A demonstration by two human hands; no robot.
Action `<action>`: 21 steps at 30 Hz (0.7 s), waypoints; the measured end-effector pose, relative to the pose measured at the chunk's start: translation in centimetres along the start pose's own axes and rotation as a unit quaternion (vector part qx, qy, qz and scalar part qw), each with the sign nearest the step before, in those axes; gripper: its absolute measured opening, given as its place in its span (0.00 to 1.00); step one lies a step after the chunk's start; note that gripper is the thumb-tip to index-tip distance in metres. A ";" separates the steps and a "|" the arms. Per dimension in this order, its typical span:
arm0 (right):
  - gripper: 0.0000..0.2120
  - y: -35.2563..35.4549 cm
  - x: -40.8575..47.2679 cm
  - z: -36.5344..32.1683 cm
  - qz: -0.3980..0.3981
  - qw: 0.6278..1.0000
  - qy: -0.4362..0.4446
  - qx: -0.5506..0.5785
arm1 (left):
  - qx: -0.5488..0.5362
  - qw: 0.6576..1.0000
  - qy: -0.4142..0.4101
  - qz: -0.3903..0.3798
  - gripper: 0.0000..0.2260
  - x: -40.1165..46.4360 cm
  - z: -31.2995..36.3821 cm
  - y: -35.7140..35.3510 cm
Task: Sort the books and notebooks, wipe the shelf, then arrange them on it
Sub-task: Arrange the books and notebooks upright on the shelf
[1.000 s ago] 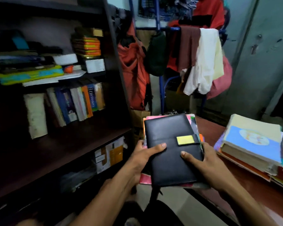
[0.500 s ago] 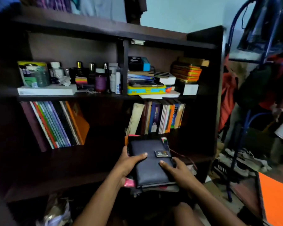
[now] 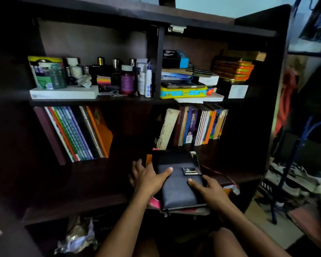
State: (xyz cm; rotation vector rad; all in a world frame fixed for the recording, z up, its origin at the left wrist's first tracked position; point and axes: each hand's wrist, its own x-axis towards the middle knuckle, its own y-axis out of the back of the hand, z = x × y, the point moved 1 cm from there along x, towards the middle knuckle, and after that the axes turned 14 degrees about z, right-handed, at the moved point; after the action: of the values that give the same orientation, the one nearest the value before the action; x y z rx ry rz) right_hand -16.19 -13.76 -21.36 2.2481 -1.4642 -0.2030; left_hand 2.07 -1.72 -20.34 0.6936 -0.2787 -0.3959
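I hold a stack of notebooks (image 3: 176,208) topped by a black leather-covered diary (image 3: 176,186) with a small metal clasp plate. My left hand (image 3: 148,179) grips the stack's left side with its thumb on the black cover. Its right side is held by my right hand (image 3: 209,189), thumb also on the cover. The stack's far end reaches over the middle board of the dark wooden shelf (image 3: 104,179). On that board, leaning notebooks (image 3: 78,132) stand at the left and upright books (image 3: 196,125) at the right.
The upper board carries bottles and jars (image 3: 126,78), a white box (image 3: 63,92), a yellow-blue case (image 3: 183,92) and orange boxes (image 3: 233,69). Crumpled paper (image 3: 78,238) lies under the shelf. A blue rack with shoes (image 3: 293,175) stands at the right.
I turned from the table and clothes rack toward the shelf. Both hands carried the stack forward, and its far end now reaches over the middle board between the two groups of books.
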 end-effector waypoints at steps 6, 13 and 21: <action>0.14 2.1 1.6 0.6 0.001 1.000 0.010 0.009 | 0.101 0.991 -0.089 -0.017 0.45 -1.1 2.1 -0.9; 0.07 4.6 2.2 1.7 0.085 0.995 0.052 -0.007 | 0.165 0.974 -0.156 0.001 0.45 -2.5 3.2 -2.0; 0.13 5.9 1.9 2.0 0.166 0.973 -0.014 0.160 | -0.335 0.927 0.013 -0.172 0.28 -3.8 6.5 -2.3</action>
State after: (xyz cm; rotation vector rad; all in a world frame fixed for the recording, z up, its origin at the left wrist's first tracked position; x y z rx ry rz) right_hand -21.04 -18.01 -20.26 2.1935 -1.9782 0.1167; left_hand -4.31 -5.30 -17.52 0.0663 0.0168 -0.7698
